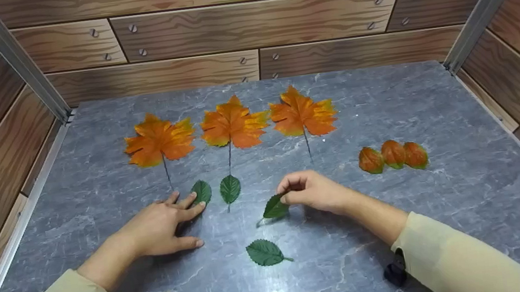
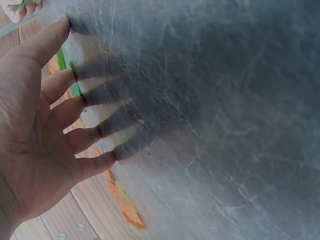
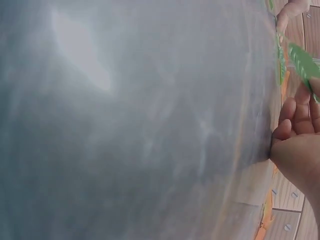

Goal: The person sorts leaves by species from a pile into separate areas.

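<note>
My left hand (image 1: 160, 225) is spread with straight fingers, and its fingertips touch a green leaf (image 1: 202, 190) lying on the table. In the left wrist view the same hand (image 2: 50, 120) has its fingertips down on the surface. Between thumb and fingers, my right hand (image 1: 315, 191) pinches another green leaf (image 1: 275, 207) at one end, its stem pointing down to the left. The right wrist view shows this held leaf (image 3: 302, 62) too. A third green leaf (image 1: 230, 189) lies below the middle maple leaf (image 1: 232, 122), and another single green leaf (image 1: 264, 252) lies nearer the front.
Two more orange maple leaves, a left one (image 1: 159, 138) and a right one (image 1: 303, 112), complete a row at the back. Three small orange-green leaves (image 1: 393, 154) lie side by side at right. Wood-patterned walls (image 1: 255, 25) enclose the grey marbled table (image 1: 432, 95).
</note>
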`<state>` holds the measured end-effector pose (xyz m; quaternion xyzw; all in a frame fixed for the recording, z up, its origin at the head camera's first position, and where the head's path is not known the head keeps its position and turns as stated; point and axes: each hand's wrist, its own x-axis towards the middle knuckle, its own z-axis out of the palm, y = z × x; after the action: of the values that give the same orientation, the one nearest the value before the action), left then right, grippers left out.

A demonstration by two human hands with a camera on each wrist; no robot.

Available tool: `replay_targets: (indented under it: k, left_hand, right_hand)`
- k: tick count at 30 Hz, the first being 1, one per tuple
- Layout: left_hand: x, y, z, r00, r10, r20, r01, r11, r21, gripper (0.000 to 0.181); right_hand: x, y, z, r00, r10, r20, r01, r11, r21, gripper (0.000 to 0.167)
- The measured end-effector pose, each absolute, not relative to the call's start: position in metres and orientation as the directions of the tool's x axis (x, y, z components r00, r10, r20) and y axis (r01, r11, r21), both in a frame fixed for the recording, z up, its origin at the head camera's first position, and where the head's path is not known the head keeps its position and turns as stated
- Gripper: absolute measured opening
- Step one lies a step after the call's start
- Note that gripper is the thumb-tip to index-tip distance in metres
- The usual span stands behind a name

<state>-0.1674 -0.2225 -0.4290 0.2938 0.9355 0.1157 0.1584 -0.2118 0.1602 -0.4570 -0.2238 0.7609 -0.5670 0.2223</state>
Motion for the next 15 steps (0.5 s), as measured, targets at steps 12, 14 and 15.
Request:
replay_targets:
  k: [12, 14, 15]
  left_hand:
    - [-0.167, -0.223, -0.43, -0.779, 0.585, -0.227, 0.514, 0.802, 0.304, 0.082]
    - [-0.167, -0.222, -0.429, -0.779, 0.584, -0.228, 0.513, 0.803, 0.303, 0.082]
    - [-0.167, -0.222, -0.429, -0.779, 0.583, -0.23, 0.512, 0.804, 0.303, 0.082]
  right_hand:
    - [-0.217, 0.157, -0.436, -0.887, -0.451, -0.097, 0.021, 0.171, -0.985, 0.03]
    - [-0.218, 0.156, -0.433, -0.902, -0.425, -0.081, 0.011, 0.164, -0.986, 0.022]
    - [-0.219, 0.156, -0.432, -0.908, -0.414, -0.069, 0.001, 0.162, -0.987, 0.019]
